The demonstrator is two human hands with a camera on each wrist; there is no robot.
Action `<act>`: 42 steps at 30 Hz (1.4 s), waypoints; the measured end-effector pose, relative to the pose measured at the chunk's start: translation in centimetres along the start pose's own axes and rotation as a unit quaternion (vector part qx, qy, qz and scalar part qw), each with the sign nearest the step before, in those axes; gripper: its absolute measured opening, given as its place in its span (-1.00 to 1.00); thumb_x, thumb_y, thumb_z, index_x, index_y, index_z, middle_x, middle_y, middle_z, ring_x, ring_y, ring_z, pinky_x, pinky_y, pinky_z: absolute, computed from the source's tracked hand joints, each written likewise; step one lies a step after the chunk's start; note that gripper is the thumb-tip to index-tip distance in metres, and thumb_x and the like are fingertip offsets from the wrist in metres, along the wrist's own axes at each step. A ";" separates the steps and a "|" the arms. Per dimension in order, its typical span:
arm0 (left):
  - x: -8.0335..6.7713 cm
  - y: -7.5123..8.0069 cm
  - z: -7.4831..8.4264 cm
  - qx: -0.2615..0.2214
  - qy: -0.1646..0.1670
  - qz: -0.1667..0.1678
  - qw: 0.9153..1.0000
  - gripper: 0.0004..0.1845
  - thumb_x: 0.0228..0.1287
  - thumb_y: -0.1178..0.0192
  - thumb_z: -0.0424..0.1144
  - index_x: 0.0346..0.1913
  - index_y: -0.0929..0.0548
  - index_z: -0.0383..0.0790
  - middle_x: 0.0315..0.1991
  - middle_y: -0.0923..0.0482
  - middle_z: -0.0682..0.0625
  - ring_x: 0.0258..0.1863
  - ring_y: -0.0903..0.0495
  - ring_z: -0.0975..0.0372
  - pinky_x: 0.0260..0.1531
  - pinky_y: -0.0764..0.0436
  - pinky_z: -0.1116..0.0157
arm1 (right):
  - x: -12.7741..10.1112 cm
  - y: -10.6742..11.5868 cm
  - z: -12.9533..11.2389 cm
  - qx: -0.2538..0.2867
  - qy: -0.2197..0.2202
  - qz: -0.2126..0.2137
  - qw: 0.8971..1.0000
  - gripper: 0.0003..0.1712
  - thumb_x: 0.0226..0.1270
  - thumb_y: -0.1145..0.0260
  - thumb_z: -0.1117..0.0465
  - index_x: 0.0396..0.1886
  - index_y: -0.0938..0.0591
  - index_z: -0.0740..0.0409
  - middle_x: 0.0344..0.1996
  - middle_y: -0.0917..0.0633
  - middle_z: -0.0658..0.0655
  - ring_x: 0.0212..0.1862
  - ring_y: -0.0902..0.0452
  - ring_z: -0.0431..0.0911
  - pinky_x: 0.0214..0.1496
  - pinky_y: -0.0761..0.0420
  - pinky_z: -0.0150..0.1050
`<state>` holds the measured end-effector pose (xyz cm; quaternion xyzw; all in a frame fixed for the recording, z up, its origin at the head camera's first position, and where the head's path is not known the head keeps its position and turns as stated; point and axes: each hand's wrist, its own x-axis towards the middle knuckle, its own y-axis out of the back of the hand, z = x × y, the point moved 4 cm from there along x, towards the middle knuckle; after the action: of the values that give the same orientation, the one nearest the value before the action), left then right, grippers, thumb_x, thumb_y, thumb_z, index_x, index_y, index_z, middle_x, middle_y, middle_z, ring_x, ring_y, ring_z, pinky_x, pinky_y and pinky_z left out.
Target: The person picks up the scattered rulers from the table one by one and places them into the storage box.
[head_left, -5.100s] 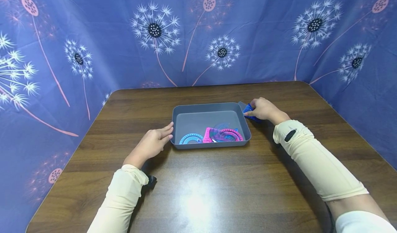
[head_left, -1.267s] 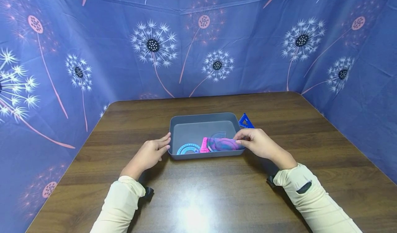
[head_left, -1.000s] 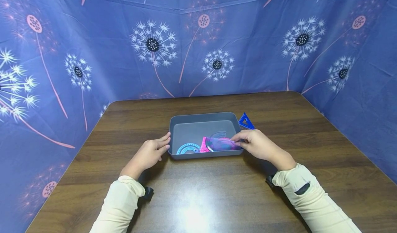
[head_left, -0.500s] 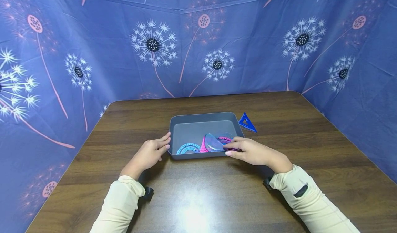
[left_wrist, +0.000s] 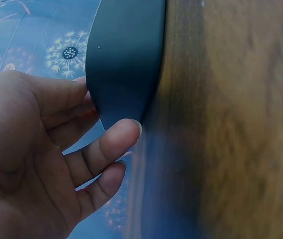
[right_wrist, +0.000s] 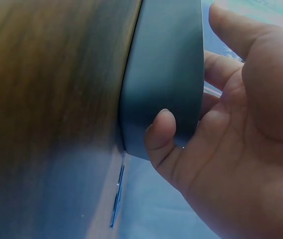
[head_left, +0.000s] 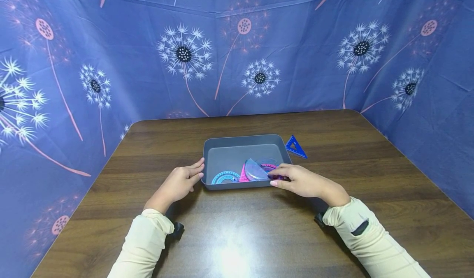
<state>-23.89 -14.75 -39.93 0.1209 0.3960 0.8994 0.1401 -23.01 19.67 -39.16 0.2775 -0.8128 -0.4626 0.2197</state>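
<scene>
A grey tray (head_left: 244,140) sits mid-table. My left hand (head_left: 198,172) rests with straight fingers against its left wall (left_wrist: 124,59); the left hand (left_wrist: 106,134) holds nothing. My right hand (head_left: 277,174) is at the tray's front right corner. Its fingers reach over the rim and hold a clear bluish protractor (head_left: 254,170), which stands tilted. In the right wrist view the right hand (right_wrist: 191,114) has its thumb against the tray's outer wall (right_wrist: 166,64). A blue ring protractor (head_left: 226,177) and pink pieces (head_left: 243,175) lie in the tray.
A blue set square (head_left: 295,147) lies flat on the brown table (head_left: 237,237) just right of the tray's back corner. Blue dandelion-print cloth (head_left: 111,64) walls in the table on three sides.
Over the last second my right hand moved left and toward the tray's front with the clear protractor, tipping it up on edge. The left hand stayed put.
</scene>
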 end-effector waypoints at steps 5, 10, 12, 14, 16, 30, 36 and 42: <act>0.0 0.1 0.0 0.001 -0.001 0.001 1.000 -0.56 0.48 -0.15 -0.28 0.33 -0.49 -0.34 0.45 -0.30 0.00 -0.69 -0.46 0.23 -0.56 -0.54 0.33 | 0.0 0.2 0.0 0.007 0.005 0.006 1.000 -0.49 0.52 -0.16 -0.08 0.22 -0.63 0.16 0.02 -0.65 0.06 0.05 -0.54 -0.05 0.12 -0.55 -0.04; 0.0 0.0 0.0 -0.001 -0.001 0.001 1.000 -0.56 0.47 -0.15 -0.27 0.34 -0.49 -0.33 0.46 -0.29 0.01 -0.68 -0.47 0.23 -0.54 -0.55 0.33 | -0.2 1.3 0.2 0.022 -0.008 0.036 0.999 -0.53 0.52 -0.18 -0.05 0.21 -0.64 0.14 0.05 -0.67 0.04 0.09 -0.55 -0.06 0.12 -0.56 -0.02; 0.0 0.0 0.0 0.000 -0.001 0.000 1.000 -0.56 0.48 -0.15 -0.27 0.33 -0.49 -0.33 0.45 -0.29 0.01 -0.69 -0.47 0.23 -0.54 -0.55 0.33 | -0.3 2.1 0.3 0.027 -0.015 0.056 0.998 -0.55 0.50 -0.22 -0.02 0.19 -0.65 0.16 -0.01 -0.69 0.01 0.00 -0.57 -0.09 0.03 -0.59 -0.09; 0.0 0.0 0.0 0.001 -0.002 0.000 1.000 -0.56 0.48 -0.15 -0.27 0.34 -0.49 -0.33 0.46 -0.29 0.01 -0.69 -0.46 0.23 -0.54 -0.55 0.33 | -0.4 2.9 0.4 0.029 -0.018 0.076 0.996 -0.57 0.47 -0.26 0.02 0.19 -0.65 0.15 -0.08 -0.70 -0.01 -0.08 -0.58 -0.13 -0.05 -0.60 -0.18; 0.0 0.1 0.0 -0.003 -0.003 0.000 1.000 -0.56 0.48 -0.15 -0.27 0.33 -0.49 -0.34 0.45 -0.29 0.00 -0.69 -0.46 0.23 -0.55 -0.54 0.33 | -0.4 3.9 0.5 0.030 -0.019 0.098 0.995 -0.59 0.43 -0.32 0.07 0.19 -0.65 0.13 -0.11 -0.71 -0.03 -0.14 -0.57 -0.16 -0.14 -0.59 -0.25; 0.0 0.2 0.1 -0.016 -0.006 -0.001 1.000 -0.57 0.48 -0.14 -0.28 0.32 -0.50 -0.35 0.45 -0.29 -0.01 -0.68 -0.48 0.23 -0.54 -0.57 0.33 | 2.8 9.4 6.5 -0.010 -0.146 0.114 0.983 -0.31 0.28 -0.44 0.22 0.34 -0.43 0.35 0.10 -0.63 0.36 0.09 -0.56 0.24 0.08 -0.54 0.15; 0.0 0.2 0.2 -0.015 -0.006 0.000 1.000 -0.58 0.48 -0.13 -0.28 0.32 -0.50 -0.35 0.45 -0.30 -0.02 -0.68 -0.50 0.20 -0.54 -0.56 0.33 | 4.7 9.1 9.4 -0.059 -0.180 0.079 0.979 -0.33 0.26 -0.44 0.17 0.25 -0.47 0.45 0.13 -0.59 0.45 0.17 -0.49 0.31 0.20 -0.46 0.20; 0.0 0.2 0.3 -0.017 -0.004 0.000 1.000 -0.58 0.48 -0.14 -0.28 0.32 -0.51 -0.34 0.45 -0.30 -0.02 -0.67 -0.51 0.20 -0.54 -0.57 0.33 | 5.9 8.2 11.2 -0.077 -0.215 0.047 0.972 -0.27 0.27 -0.44 0.05 0.22 -0.47 0.53 0.15 -0.55 0.51 0.24 -0.42 0.35 0.29 -0.39 0.21</act>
<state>-23.85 -14.73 -39.57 0.1220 0.3802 0.9054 0.1440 -36.39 26.26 -36.78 0.1151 -0.8149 -0.5620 0.0825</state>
